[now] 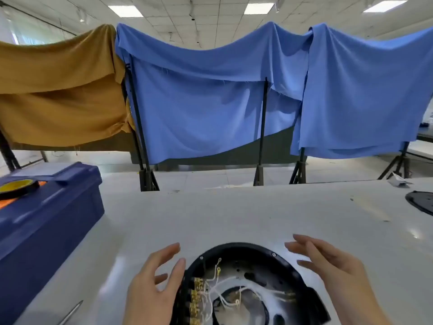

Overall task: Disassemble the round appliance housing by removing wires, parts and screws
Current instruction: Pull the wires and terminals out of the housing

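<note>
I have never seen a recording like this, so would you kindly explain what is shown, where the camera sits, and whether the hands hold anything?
There is no machine: one camera worn on a person's head looks down at their hands. The left hand and right hand are spread on either side of a round black housing, gripping nothing. Inside it lie white wires and brass terminals. It rests on a white table, with a blue box carrying a yellow roll, and a black disc far right.
</note>
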`<state>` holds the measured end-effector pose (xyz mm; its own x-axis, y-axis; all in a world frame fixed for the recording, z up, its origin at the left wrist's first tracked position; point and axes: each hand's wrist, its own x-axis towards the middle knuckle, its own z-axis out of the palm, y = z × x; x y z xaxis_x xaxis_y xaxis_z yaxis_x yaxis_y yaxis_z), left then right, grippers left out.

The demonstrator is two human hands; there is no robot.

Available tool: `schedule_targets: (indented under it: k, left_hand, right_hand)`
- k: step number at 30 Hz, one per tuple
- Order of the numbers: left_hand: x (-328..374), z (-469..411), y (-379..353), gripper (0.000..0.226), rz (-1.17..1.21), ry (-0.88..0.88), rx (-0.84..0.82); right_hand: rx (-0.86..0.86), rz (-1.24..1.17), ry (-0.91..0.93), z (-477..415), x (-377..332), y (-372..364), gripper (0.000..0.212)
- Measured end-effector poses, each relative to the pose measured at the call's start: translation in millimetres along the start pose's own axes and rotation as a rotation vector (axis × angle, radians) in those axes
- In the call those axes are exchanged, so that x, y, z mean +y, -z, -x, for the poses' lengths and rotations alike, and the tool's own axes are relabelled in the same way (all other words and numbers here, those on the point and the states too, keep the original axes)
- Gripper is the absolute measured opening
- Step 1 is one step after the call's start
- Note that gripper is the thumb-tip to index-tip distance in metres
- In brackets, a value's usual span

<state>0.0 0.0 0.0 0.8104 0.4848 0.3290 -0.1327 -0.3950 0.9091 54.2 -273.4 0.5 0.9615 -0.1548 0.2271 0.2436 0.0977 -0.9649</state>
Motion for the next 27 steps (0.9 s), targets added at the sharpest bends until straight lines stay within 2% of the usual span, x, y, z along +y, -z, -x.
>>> schedule_targets:
  k: [3, 6, 8, 13, 19, 27]
  left_hand:
    - [-1.2, 16.7, -0.1, 0.024, 0.037, 0.061, -0.086]
    - [-5.0, 35.8, -0.6, 0.032, 0.017, 0.070, -0.144]
    - [-5.2, 45.1, -2.0, 0.035, 0.002, 0.048, -0.144]
    - [-3.8, 56.8, -6.4, 0.032, 0.008, -0.009, -0.104]
    - [-5.8, 56.7, -5.8, 0.032, -0.048, -0.053, -0.111]
    - [-4.7, 55.8, 2.7, 0.036, -0.194, -0.157, -0.187]
  right_hand:
    - [-0.035, 0.041, -0.005, 15.5, -0.7, -0.5, 0.020]
    - [-0.045, 0.035, -0.090, 35.5, 3.1, -4.1, 0.019]
    - [-0.066, 0.000, -0.114, 45.2, 4.7, -7.8, 0.018]
    - [-0.067, 0.111, -0.067, 54.6, 5.8, -12.8, 0.019]
    - [-0.107, 0.221, -0.005, 57.5, 9.8, -11.2, 0.037]
    - [-0.143, 0.273, 0.061, 62.7, 11.6, -11.1, 0.049]
